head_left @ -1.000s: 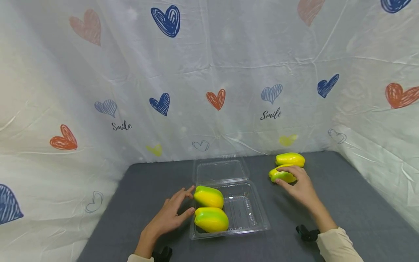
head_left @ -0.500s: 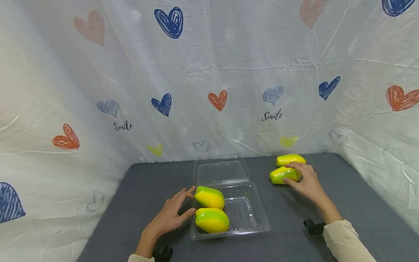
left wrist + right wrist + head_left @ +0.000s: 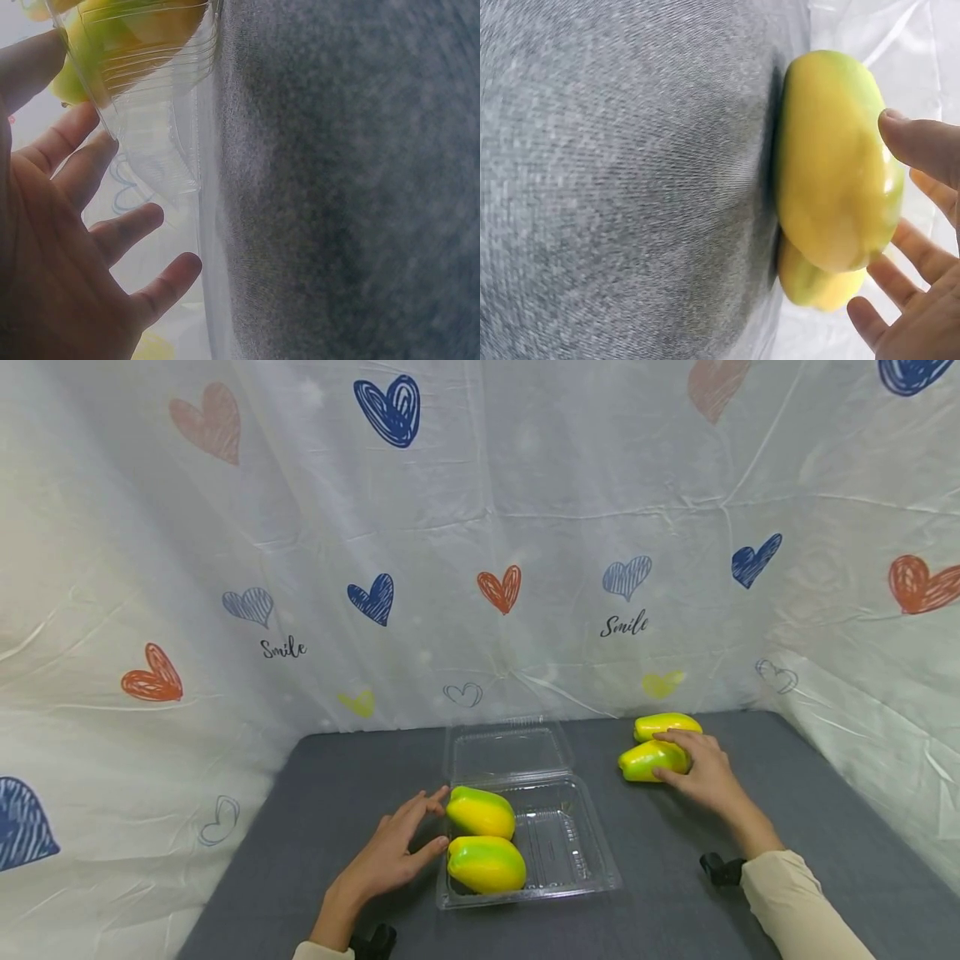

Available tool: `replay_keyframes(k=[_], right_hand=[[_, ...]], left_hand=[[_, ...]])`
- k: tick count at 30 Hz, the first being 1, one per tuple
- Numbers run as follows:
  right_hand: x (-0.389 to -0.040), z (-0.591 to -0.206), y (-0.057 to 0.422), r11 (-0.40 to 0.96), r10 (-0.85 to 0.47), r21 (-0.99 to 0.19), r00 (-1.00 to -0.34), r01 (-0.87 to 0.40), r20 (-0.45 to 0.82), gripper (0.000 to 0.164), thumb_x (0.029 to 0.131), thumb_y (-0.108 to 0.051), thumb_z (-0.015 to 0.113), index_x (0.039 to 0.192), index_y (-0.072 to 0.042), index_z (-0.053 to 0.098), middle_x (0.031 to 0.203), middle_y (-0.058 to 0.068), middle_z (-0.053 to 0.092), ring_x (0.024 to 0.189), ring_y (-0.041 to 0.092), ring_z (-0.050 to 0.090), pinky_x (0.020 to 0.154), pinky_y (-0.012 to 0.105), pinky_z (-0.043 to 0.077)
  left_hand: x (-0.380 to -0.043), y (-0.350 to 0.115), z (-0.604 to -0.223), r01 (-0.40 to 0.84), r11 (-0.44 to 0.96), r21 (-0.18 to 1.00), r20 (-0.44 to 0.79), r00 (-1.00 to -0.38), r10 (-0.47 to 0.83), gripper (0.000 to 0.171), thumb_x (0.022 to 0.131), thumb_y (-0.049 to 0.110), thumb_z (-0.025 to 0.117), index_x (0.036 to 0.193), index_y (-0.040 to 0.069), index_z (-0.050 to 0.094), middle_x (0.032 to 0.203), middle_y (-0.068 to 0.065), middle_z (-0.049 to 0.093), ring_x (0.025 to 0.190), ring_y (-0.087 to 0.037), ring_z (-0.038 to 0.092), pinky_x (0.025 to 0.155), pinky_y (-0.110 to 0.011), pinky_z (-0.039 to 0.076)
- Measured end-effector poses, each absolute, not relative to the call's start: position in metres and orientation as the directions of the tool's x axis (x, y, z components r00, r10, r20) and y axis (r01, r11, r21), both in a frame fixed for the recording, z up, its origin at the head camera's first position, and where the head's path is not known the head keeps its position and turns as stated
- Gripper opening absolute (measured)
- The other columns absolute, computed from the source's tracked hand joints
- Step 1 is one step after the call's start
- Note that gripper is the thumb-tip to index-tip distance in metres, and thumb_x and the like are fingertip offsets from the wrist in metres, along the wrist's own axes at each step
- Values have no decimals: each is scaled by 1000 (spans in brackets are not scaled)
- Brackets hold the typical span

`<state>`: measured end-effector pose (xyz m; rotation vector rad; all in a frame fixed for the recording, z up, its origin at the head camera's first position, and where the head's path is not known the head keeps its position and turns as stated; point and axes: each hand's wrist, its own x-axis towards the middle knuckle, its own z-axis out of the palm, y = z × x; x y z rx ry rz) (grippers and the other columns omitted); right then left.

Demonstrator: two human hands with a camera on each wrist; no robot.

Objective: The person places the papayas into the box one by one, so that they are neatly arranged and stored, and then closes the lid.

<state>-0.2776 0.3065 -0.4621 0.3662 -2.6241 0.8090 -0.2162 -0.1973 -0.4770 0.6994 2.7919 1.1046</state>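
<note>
Two yellow-green papayas lie in the left half of a clear plastic clamshell box, the far papaya behind the near papaya. My left hand has its fingers spread, fingertips right at the box's left wall, as the left wrist view also shows. On the right, the front loose papaya rests on the table beside a back papaya. My right hand is at the front papaya's right end, thumb on its near side and fingers over its far side. In the right wrist view those fingers are loosely spread.
The box's transparent lid lies folded back toward the curtain. A dark grey cloth covers the table. A white curtain printed with hearts hangs right behind the table's far edge and along both sides.
My right hand has shifted right along the front loose papaya, from its middle toward its right end. The papayas, the box and my left hand have stayed in place.
</note>
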Motion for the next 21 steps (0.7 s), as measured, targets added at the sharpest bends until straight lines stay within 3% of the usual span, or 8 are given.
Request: replay_keyframes(k=[12,21], right_hand=[[-281,-475,307,785,-189,-443,-849,-432,494,59,76,-10,88,130,1,65,132,34,58,118,56,48,95,68,34],[-282,-476,308,786,-190,-435,-841,-440,507,60,73,-10,91,127,0,67,119,25,59,105,42,46,83,46,29]], left_hand=[[-217,-197,-477,388,645,658,109,-897,429,32,103,41,60,128,23,53,167,11,30,157,-39,22,108,-79,18],[-216,-197,-477,390,645,658,107,-895,432,31,103,41,59,129,24,53,167,11,30,157,-38,22,108,-79,19]])
